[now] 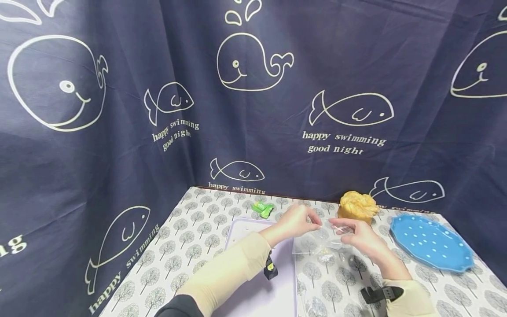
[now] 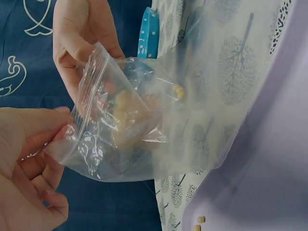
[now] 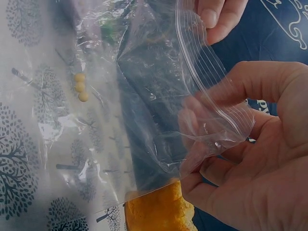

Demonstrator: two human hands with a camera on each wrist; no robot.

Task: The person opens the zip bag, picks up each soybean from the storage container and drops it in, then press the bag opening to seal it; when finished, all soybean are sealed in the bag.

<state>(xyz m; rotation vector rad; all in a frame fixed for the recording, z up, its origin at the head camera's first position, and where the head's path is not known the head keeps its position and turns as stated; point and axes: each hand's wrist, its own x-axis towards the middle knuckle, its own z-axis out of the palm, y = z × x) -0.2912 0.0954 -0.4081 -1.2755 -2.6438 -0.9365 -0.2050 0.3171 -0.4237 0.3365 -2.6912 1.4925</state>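
Clear zip bag (image 1: 322,242), centre frame, few yellow beads inside: left hand (image 1: 295,222) and right hand (image 1: 358,235) each pinch its top edge. Backdrop curtain (image 1: 119,132), upper frame, printed "happy swimming good night".

Both forearms wear long, close-fitting cream fabric sleeves (image 1: 225,273), with a dark upper sleeve (image 1: 180,308) showing above the left one. A black strap with a buckle (image 1: 381,293) circles the right wrist; a black strapped mount (image 1: 270,268) hangs under the left wrist.
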